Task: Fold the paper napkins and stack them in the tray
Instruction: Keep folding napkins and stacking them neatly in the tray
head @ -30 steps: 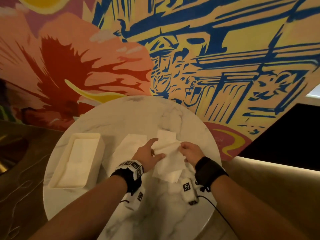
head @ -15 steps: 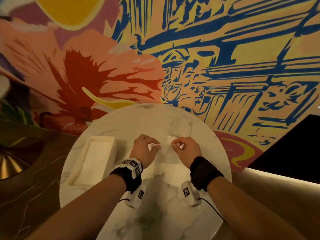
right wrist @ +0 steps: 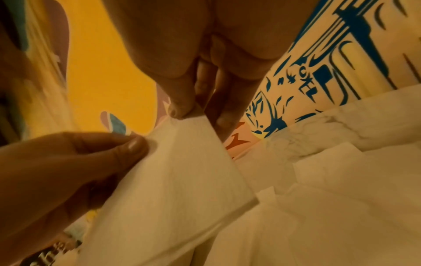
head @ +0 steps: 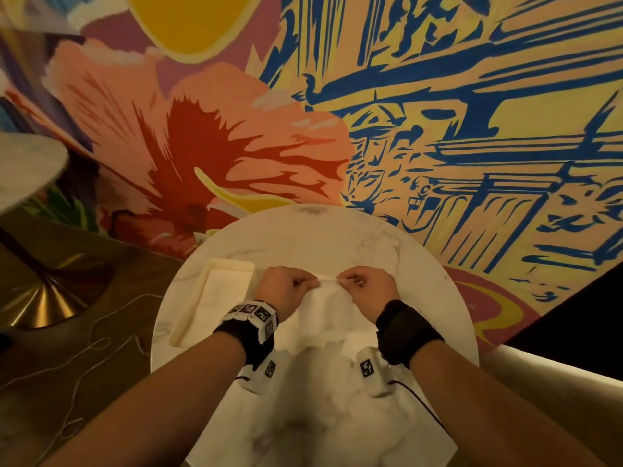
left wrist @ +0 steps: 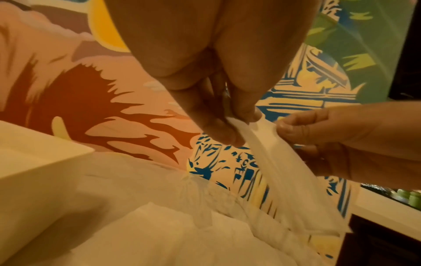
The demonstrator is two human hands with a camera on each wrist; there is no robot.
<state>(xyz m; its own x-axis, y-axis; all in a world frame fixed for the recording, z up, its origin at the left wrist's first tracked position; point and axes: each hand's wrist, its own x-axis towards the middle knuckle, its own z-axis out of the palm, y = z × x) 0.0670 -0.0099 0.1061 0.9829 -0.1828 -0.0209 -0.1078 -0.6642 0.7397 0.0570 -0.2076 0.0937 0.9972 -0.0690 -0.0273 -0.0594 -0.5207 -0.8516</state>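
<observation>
A white paper napkin [head: 328, 306] hangs in the air above the round marble table [head: 313, 237]. My left hand [head: 286, 291] pinches its top left corner and my right hand [head: 365, 291] pinches the top right corner. The wrist views show the pinches up close: left hand [left wrist: 227, 126] on the napkin [left wrist: 284, 176], right hand [right wrist: 196, 111] on the napkin [right wrist: 182, 180]. More loose napkins [head: 359, 342] lie flat on the table under the raised one. The cream rectangular tray [head: 215, 301] sits at the table's left with napkins inside.
A painted mural wall [head: 438, 129] stands just behind the table. Another table's edge [head: 27, 170] and a brass base [head: 43, 305] are at the far left. A thin cord [head: 87, 365] runs over the floor. A pale ledge [head: 556, 365] lies to the right.
Both hands have lifted the napkin off the table and moved to its top corners, holding it up. The head view has tilted and shifted, so the table appears further right.
</observation>
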